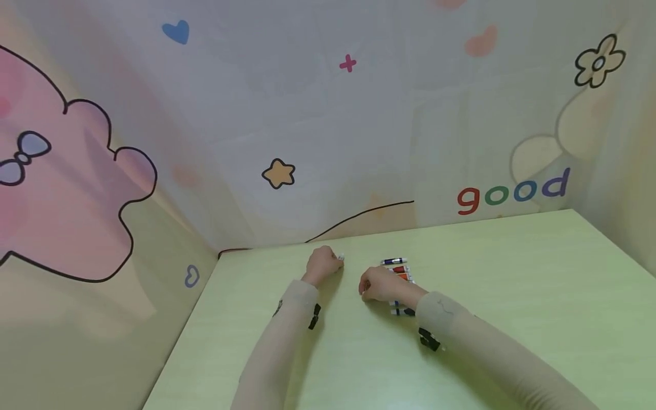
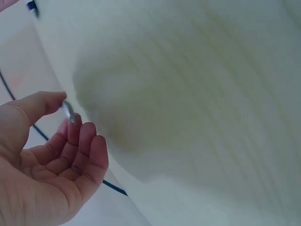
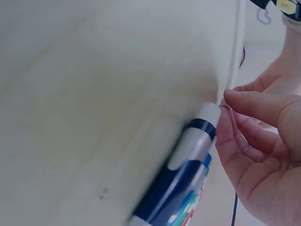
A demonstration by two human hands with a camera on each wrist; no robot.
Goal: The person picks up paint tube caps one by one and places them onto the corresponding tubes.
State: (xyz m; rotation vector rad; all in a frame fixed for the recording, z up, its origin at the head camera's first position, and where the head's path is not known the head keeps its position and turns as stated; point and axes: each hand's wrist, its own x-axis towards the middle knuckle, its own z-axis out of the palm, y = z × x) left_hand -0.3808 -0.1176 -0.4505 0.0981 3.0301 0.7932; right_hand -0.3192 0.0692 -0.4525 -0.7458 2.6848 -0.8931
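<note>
My left hand (image 1: pixel 323 265) is over the far part of the table, pinching a small silvery-white piece (image 2: pixel 68 112) between thumb and forefinger; its exact kind is unclear. To its right, my right hand (image 1: pixel 379 283) holds its thumb and forefinger together low over the table. A tiny pale bit shows at those fingertips, too small to name. Beside and partly beneath the right hand lies a row of slim white-ended tubes: navy (image 1: pixel 393 261), red (image 1: pixel 401 269), orange (image 1: pixel 405 277) and others. The right wrist view shows a navy-and-white tube (image 3: pixel 174 183) close up, apart from the fingers' grip.
The pale yellow-green table (image 1: pixel 512 296) meets a printed cloth backdrop (image 1: pixel 318 114) along its far edge. Another printed cloth hangs at the left. A black strap piece (image 1: pixel 429 339) hangs at the right wrist, and a similar one (image 1: pixel 315 316) at the left.
</note>
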